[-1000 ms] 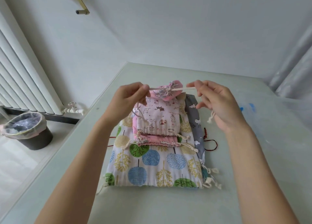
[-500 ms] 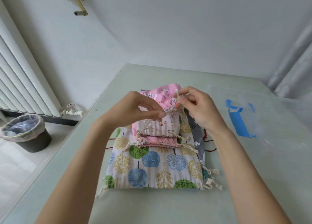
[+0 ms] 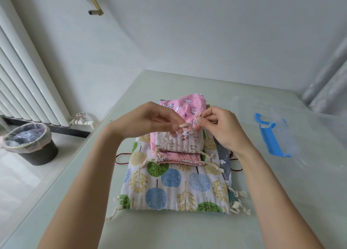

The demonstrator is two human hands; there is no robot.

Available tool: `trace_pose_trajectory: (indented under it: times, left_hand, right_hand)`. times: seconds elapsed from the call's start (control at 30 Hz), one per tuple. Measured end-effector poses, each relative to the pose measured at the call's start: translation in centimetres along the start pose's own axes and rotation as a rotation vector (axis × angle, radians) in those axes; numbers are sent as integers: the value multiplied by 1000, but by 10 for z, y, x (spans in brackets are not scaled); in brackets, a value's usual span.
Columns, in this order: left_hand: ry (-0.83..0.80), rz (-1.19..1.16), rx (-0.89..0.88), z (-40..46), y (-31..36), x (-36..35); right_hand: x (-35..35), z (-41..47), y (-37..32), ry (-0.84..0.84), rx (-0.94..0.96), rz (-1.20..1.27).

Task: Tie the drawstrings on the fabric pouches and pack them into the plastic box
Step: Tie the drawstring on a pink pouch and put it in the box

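Two cream drawstring ends [image 3: 185, 125] are pinched above the mouth of the pink pouch [image 3: 189, 106], one by each hand. The left hand [image 3: 150, 121] nips a short doubled loop of cord between thumb and forefinger; the right hand [image 3: 218, 125] pinches the other end at its fingertips, the remaining fingers curled.

Risks, as judged: the free lengths look short, so a cord could slip out of a pinch before any knot is drawn snug, leaving the mouth loose. Uneven pulling could also drag the pouch off the pile beneath it, since soft cloth rests on soft cloth.

Condition of the item: the pink pouch has a white animal print, is soft, and its neck is gathered at the cords. It sits on top of a pile, over two smaller pink pouches [image 3: 177, 151] whose cords hang loose, which lie on a large tree-print pouch [image 3: 169, 188]. A grey pouch [image 3: 224, 158] shows along the pile's right edge.

Surroundings: the pile rests on a pale table [image 3: 169, 230]. The clear plastic box [image 3: 300, 136] with a blue latch [image 3: 270, 138] stands well to the right. No pouch is visible in it.
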State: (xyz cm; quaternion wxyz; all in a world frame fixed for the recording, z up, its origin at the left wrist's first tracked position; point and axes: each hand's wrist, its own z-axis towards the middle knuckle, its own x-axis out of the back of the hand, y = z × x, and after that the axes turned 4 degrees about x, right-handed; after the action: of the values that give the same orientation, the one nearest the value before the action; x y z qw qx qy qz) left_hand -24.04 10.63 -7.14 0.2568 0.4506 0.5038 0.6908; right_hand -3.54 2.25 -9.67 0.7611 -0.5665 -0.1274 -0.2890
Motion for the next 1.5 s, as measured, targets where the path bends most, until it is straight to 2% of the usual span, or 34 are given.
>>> trace_pose_trajectory:
  times: [0.13, 0.37, 0.6, 0.7, 0.77, 0.83, 0.93, 1.17, 1.27, 1.37, 1.5]
  left_hand:
    - [-30, -42, -58, 10, 1, -15]
    - [228, 39, -79, 24, -14, -25]
    - [309, 197, -116, 29, -19, -29]
    - [315, 234, -169, 31, -15, -34]
    - [332, 259, -182, 32, -13, -36]
    - [412, 221, -151, 31, -12, -34]
    - [502, 181, -107, 30, -14, -29]
    - [513, 344, -117, 32, -22, -30]
    - [533, 203, -125, 33, -19, -32]
    - [477, 26, -112, 35, -16, -38]
    - [438, 35, -54, 37, -20, -41]
  right_hand:
    - [-2, 0, 0, 84, -65, 84]
    - [-5, -2, 0, -5, -108, 215]
    - [-5, -1, -3, -70, -127, 445]
    - [-6, -1, -3, -110, -122, 439]
    - [-8, -1, -6, -29, -89, 381]
    - [-9, 0, -6, 40, -67, 346]
    - [-9, -1, -6, 45, -64, 320]
    - [-12, -1, -6, 32, -96, 257]
    - [-10, -1, -9, 37, -139, 321]
    - [-6, -2, -10, 20, -161, 373]
    - [-3, -3, -10, -3, -165, 458]
